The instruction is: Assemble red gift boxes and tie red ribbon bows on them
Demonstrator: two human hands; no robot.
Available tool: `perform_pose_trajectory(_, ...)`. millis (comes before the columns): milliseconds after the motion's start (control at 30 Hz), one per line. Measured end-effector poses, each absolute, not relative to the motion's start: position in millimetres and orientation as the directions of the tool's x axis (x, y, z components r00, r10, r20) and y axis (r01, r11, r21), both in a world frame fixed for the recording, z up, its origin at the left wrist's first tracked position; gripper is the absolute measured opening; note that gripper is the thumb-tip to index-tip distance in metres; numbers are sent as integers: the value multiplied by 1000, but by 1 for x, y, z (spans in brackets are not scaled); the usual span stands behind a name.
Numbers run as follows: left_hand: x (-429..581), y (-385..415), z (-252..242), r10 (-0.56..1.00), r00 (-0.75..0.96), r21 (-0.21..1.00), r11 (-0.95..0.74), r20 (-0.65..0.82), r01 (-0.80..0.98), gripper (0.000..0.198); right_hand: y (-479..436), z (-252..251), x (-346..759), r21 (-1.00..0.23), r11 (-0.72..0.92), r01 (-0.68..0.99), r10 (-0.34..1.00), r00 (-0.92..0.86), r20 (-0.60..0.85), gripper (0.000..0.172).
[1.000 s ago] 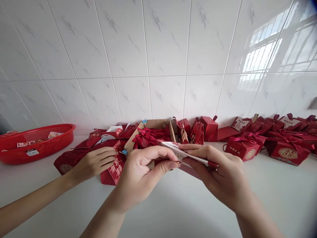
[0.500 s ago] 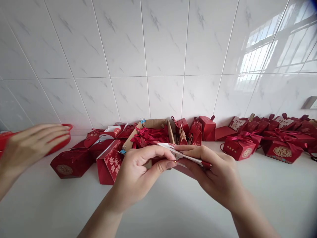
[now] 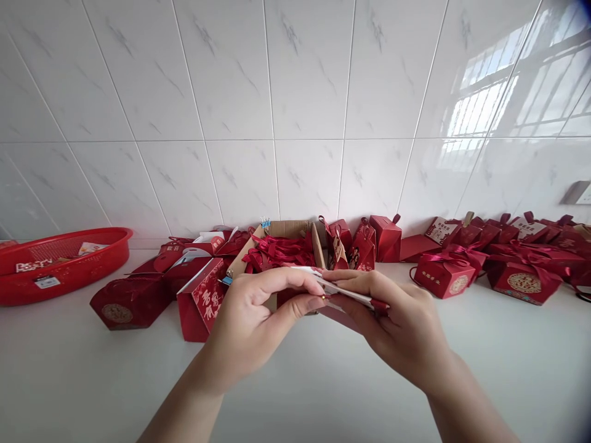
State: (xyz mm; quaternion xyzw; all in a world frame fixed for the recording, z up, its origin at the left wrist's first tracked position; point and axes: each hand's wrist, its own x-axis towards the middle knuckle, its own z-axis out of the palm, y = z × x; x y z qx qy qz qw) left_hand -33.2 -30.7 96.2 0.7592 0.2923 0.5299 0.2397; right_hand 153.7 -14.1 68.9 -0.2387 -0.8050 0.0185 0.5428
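The folded card is just below centre of the frame, between your two hands, in front of the cardboard box of dark red ribbons. Long axis: slants from upper left to lower right. The white edge faces you nearly side-on — the red-tipped end points lower right, the other end up and left toward the box.

Your right hand is closed on the card, fingers over the top, thumb underneath. Your left hand has thumb and index brought together at the tips in a pinch, a tiny gold-coloured bit showing there; how it joins the card cannot be made out.

Compared with half a second ago: your grip and the card's slant are almost unchanged. Another person's hand, then blurred across the red basket at left, has gone out of frame — the basket now shows nearly whole. The red box with the round gold emblem, lower left, sits as before.
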Motion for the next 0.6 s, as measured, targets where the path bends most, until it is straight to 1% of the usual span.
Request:
perform_pose_trajectory(167,-34,-31,97,657,268,594,-753,705,284,18,-16,70,154,-304,882,359,417,-299,858,26)
perform_pose_trajectory(333,-35,-31,98,627,254,551,-773,736,314,18,-15,70,154,-292,884,365,407,-294,865,22)
perform_pose_trajectory(433,-35,-30,98,635,257,557,-767,728,317,16,-15,70,154,-279,885,373,398,-296,868,22)
perform_pose_trajectory(600,-34,-31,99,651,242,577,-754,719,314,14,-16,69,154,-291,885,364,407,-301,862,23)
